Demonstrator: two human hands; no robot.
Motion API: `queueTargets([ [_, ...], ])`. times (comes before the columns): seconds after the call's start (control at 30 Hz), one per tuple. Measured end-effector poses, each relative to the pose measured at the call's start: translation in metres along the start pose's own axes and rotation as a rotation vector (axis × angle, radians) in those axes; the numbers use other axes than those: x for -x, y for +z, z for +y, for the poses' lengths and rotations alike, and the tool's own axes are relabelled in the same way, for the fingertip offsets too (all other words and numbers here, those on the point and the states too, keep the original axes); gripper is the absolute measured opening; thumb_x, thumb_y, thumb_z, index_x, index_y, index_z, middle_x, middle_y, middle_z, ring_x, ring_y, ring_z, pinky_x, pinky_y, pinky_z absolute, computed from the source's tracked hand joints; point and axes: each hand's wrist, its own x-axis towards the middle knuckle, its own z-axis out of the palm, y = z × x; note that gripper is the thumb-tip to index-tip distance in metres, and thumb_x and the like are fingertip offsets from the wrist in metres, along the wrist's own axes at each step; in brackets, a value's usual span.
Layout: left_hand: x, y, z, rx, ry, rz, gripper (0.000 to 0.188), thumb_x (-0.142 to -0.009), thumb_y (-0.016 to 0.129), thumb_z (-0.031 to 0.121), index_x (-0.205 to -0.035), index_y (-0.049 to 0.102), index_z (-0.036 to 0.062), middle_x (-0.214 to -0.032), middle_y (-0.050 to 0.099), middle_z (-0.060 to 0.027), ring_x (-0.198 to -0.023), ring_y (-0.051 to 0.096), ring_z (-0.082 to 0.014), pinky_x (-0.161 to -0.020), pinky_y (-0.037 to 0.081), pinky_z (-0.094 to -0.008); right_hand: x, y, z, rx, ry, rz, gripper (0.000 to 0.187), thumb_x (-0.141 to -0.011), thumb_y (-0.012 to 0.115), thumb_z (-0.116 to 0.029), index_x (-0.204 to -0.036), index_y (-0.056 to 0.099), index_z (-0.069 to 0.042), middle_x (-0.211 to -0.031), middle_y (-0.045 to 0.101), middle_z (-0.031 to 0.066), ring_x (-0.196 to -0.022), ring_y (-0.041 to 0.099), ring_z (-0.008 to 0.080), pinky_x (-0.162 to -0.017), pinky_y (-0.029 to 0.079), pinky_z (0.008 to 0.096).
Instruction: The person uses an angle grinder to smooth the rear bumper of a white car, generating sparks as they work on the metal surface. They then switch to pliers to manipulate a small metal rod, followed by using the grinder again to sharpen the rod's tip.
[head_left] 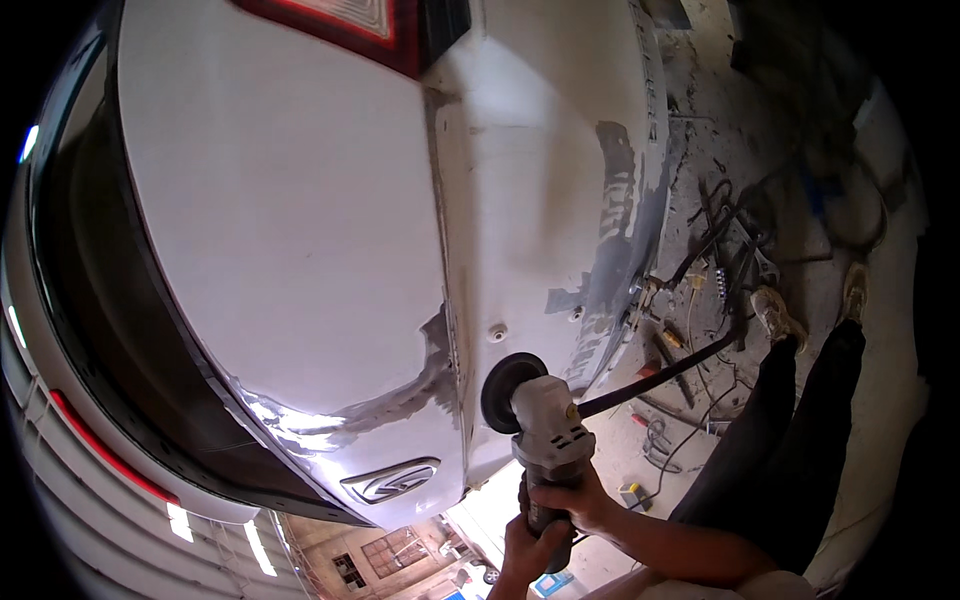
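Both my hands grip an angle grinder (552,425) with a grey head and a dark body. My right hand (575,500) wraps round the body just below the head, its forearm coming in from the lower right. Below it, my left hand (532,548) is closed round the rear end of the tool. The round black disc (515,392) is at the white rear bumper (530,220), close to the seam under the trunk lid (290,200); whether it touches cannot be told. A round fitting (498,333) sits just beyond the disc. Dull grey patches (605,270) mark the bumper.
A dark bar or hose (660,378) runs from beside the grinder head toward the floor. Cables, tools and debris (715,250) litter the floor near my shoes (778,315). A red tail light (370,30) is at the top; an oval emblem (390,482) sits on the lid.
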Motion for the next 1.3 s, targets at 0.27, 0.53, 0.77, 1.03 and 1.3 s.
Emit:
queueTargets([
  [0.27, 0.015, -0.026, 0.036, -0.104, 0.008, 0.102, 0.039, -0.075, 0.073, 0.025, -0.097, 0.063, -0.0049, -0.084, 0.068, -0.0095, -0.076, 0.064, -0.0146, -0.068, 0.051, -0.0295, -0.01, 0.033, 0.003, -0.193, 0.019, -0.05, 0.032, -0.074, 0.07, -0.003, -0.102, 0.057, 0.003, -0.082, 0.062, 0.0084, -0.073, 0.063, 0.0187, -0.067, 0.052, 0.0314],
  [0.53, 0.015, -0.03, 0.045, -0.125, 0.008, 0.129, 0.039, -0.076, 0.073, 0.025, -0.097, 0.062, -0.0055, -0.082, 0.068, -0.0101, -0.074, 0.064, -0.0149, -0.067, 0.051, -0.0292, -0.013, 0.04, -0.001, -0.215, -0.03, -0.057, 0.028, -0.074, 0.068, -0.006, -0.098, 0.057, 0.003, -0.079, 0.062, 0.0091, -0.072, 0.063, 0.0195, -0.066, 0.051, 0.0323],
  [0.77, 0.017, -0.027, 0.056, -0.095, 0.02, 0.107, 0.042, -0.077, 0.07, 0.028, -0.099, 0.06, -0.0067, -0.084, 0.065, -0.0086, -0.074, 0.061, -0.0147, -0.066, 0.05, -0.0285, -0.013, 0.04, -0.003, -0.254, 0.011, -0.052, 0.032, -0.075, 0.066, -0.007, -0.103, 0.054, 0.002, -0.079, 0.061, 0.0094, -0.073, 0.062, 0.0198, -0.068, 0.051, 0.0328],
  [1.03, 0.015, -0.025, 0.054, -0.157, 0.057, 0.177, 0.033, -0.075, 0.069, 0.015, -0.097, 0.061, -0.0079, -0.086, 0.067, -0.0104, -0.077, 0.063, -0.0152, -0.068, 0.051, -0.0292, -0.017, 0.04, -0.004, -0.267, -0.044, -0.12, 0.033, -0.075, 0.065, -0.006, -0.104, 0.053, 0.002, -0.08, 0.061, 0.0098, -0.073, 0.062, 0.0201, -0.067, 0.051, 0.0325],
  [1.3, 0.018, -0.024, 0.045, -0.194, -0.015, 0.165, 0.035, -0.076, 0.066, 0.021, -0.096, 0.061, -0.0084, -0.083, 0.066, -0.0101, -0.072, 0.061, -0.0146, -0.065, 0.05, -0.0295, -0.012, 0.036, 0.002, -0.225, 0.054, -0.034, 0.023, -0.075, 0.068, -0.008, -0.093, 0.059, 0.002, -0.077, 0.062, 0.0098, -0.071, 0.063, 0.0197, -0.068, 0.052, 0.0319],
])
